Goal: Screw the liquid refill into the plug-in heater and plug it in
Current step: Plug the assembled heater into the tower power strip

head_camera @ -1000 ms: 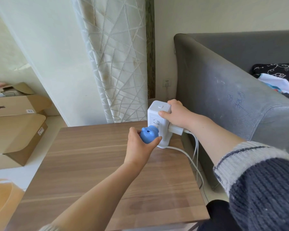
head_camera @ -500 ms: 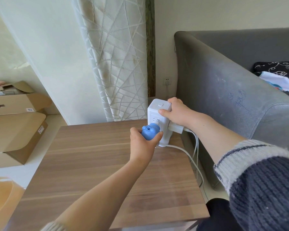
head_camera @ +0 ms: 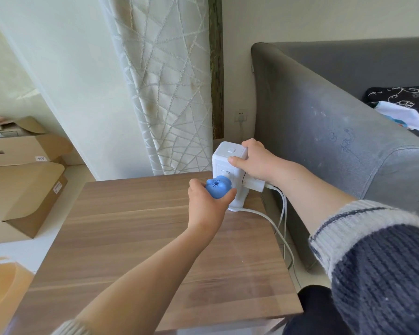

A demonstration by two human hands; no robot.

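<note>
A blue plug-in heater [head_camera: 218,187] with a small round hole in its top is gripped in my left hand [head_camera: 208,206]. It is pressed against the left socket face of a white upright power cube [head_camera: 229,163], which stands at the far right corner of the wooden table [head_camera: 136,238]. My right hand [head_camera: 257,163] clasps the cube's top and right side, thumb on its front edge. The refill bottle is hidden inside my left hand. Whether the prongs are in the socket cannot be told.
White cables [head_camera: 273,221] run from the cube and a white adapter [head_camera: 254,184] down the table's right edge. A grey sofa arm [head_camera: 324,131] stands close on the right. A curtain [head_camera: 165,93] hangs behind; cardboard boxes [head_camera: 27,184] lie on the floor at left.
My left hand has brought the blue heater up and closer, against the cube's socket face. My right hand has stayed on the cube.
</note>
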